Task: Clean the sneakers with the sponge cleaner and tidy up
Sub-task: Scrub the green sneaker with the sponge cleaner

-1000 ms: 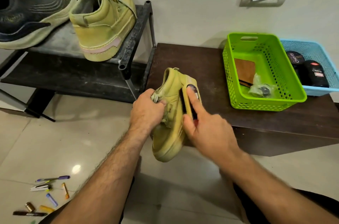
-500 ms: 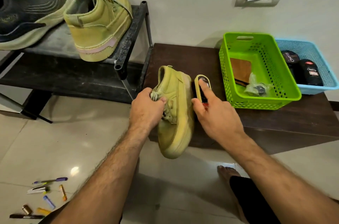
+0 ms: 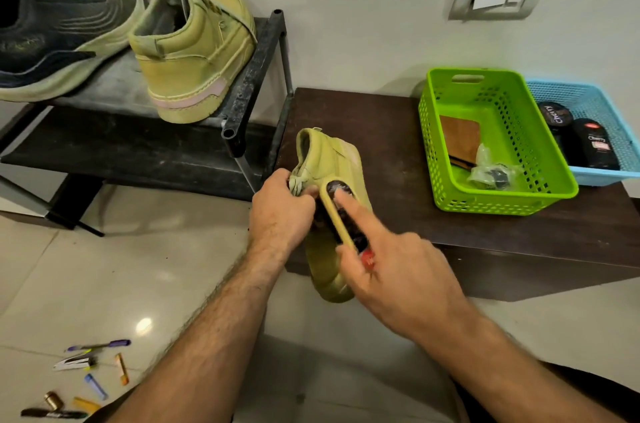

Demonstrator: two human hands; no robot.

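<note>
An olive-green sneaker (image 3: 332, 159) hangs toe-down in front of the dark table's near edge. My left hand (image 3: 278, 214) grips it at the laces and tongue. My right hand (image 3: 391, 270) holds the sponge cleaner (image 3: 337, 211), a yellow-rimmed oval with a dark label, pressed flat against the sneaker's side, with my index finger stretched along its back. The matching olive sneaker (image 3: 194, 55) stands on the black shoe rack (image 3: 256, 76) at the upper left.
A dark running shoe (image 3: 59, 34) sits on the rack beside it. On the brown table (image 3: 374, 131) stand a green basket (image 3: 502, 200) with a brown cloth and a bag, and a blue basket (image 3: 595, 176) with polish containers. Pens and markers (image 3: 90, 367) lie on the tiled floor.
My right hand has slid the sponge cleaner off the sneaker's right edge and back across its side toward my left hand. The sneaker stays gripped by my left hand.
</note>
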